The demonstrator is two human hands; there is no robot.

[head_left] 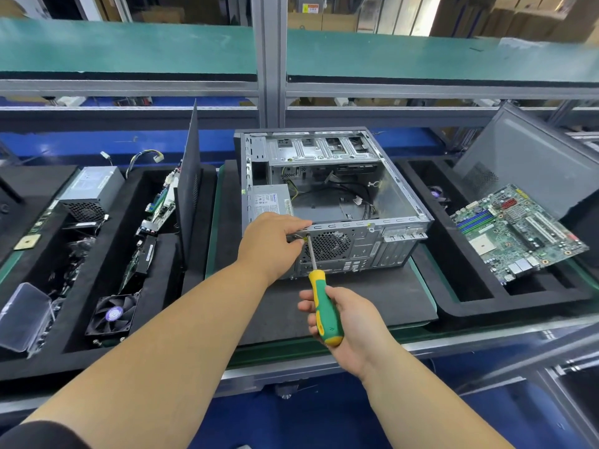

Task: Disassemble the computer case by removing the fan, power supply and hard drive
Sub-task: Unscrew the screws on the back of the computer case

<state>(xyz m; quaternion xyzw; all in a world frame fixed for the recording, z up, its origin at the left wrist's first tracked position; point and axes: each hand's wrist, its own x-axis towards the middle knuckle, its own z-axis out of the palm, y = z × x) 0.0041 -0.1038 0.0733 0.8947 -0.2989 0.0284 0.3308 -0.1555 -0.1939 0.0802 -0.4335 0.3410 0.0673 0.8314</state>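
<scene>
- The right hand (pixel 343 315) is nearest to the person, fingers wrapped round the green and yellow handle of a screwdriver (pixel 324 306).
- The screwdriver's long axis runs from that hand up and slightly left, away from the person; its thin shaft ends at a screw spot on the rear panel, just left of the round fan grille (pixel 330 245).
- The left hand (pixel 275 238) is further out and to the left, fingers curled over the top rear edge of the computer case (pixel 337 202), fingertips right beside the shaft tip. It looks to be steadying the case or the screw; which, I cannot tell.
- So the two hands are apart, joined only by the line of the tool, and the left one is the nearer to the screw.
- Behind that corner, inside the open case, sits the power supply (pixel 270 199), directly beyond the left hand; I judge this screw holds it.
- No fan or hard drive shows clearly inside.
- The case rests on a dark mat (pixel 372 296), its open side up.
</scene>
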